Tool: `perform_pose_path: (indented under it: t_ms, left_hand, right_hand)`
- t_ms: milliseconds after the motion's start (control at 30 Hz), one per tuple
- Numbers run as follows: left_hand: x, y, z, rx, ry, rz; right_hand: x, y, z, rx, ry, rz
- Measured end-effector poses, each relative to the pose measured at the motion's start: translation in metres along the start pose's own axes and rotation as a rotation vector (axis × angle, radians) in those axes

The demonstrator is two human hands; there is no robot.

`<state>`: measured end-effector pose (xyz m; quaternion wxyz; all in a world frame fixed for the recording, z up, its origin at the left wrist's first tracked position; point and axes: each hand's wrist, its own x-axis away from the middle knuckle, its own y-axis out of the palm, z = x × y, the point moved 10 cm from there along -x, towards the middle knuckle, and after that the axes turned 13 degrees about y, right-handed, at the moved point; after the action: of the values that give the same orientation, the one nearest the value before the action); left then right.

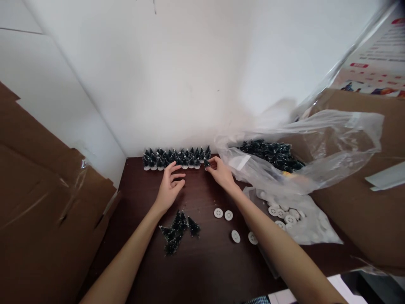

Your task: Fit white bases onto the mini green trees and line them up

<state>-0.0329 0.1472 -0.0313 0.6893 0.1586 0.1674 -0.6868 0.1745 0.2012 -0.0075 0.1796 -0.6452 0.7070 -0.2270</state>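
My right hand (pixel 220 172) pinches a small dark-green miniature tree (pixel 206 163) at the right end of a row of similar trees. That row of miniature trees (pixel 171 159) stands upright on white round bases along the wall. My left hand (pixel 171 188) is open just in front of the row, fingers spread and holding nothing. Nearer to me, a loose pile of miniature trees (pixel 177 230) without visible bases lies on the dark table (pixel 202 274). Several white round bases (pixel 228 215) lie to the right of the pile, below my right forearm.
A clear plastic bag (pixel 335 139) of more dark-green trees (pixel 268 152) lies at the right. Before it is a bag of white bases (pixel 290 218). Cardboard boxes (pixel 41 202) flank the table on both sides; a white wall (pixel 177 76) closes the back.
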Motion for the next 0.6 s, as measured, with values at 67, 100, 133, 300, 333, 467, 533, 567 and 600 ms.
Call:
perform_pose_path:
  t_ms: [67, 100, 133, 300, 333, 467, 533, 567, 600]
  left_hand:
    - [0.0, 0.001, -0.001, -0.013, 0.01, -0.002]
    - [0.0, 0.001, -0.001, -0.018, 0.016, -0.002]
    - [0.0, 0.001, -0.002, -0.023, 0.024, -0.003]
    - [0.0, 0.002, -0.003, -0.045, 0.038, -0.009]
    - [0.0, 0.002, -0.003, -0.047, 0.037, -0.008]
    - [0.0, 0.002, -0.002, -0.049, 0.029, -0.01]
    - [0.0, 0.002, -0.002, -0.048, 0.026, -0.01]
    - [-0.001, 0.002, -0.002, -0.046, 0.025, -0.01]
    - [-0.001, 0.002, -0.002, -0.042, 0.024, -0.01]
  right_hand:
    - [-0.007, 0.009, 0.005, -0.01, -0.002, 0.004]
    - [-0.009, 0.013, 0.006, -0.013, -0.006, 0.003]
    - [-0.012, 0.018, 0.008, -0.013, -0.011, 0.001]
    - [-0.018, 0.029, 0.012, 0.019, -0.025, 0.004]
    - [-0.018, 0.029, 0.011, 0.03, -0.027, 0.006]
    - [-0.007, 0.021, 0.002, 0.082, -0.03, 0.018]
    - [0.006, 0.012, -0.009, 0.136, -0.036, 0.026]
    - [0.014, 0.007, -0.016, 0.172, -0.045, 0.027]
    - [0.023, 0.004, -0.026, 0.293, -0.077, 0.018]
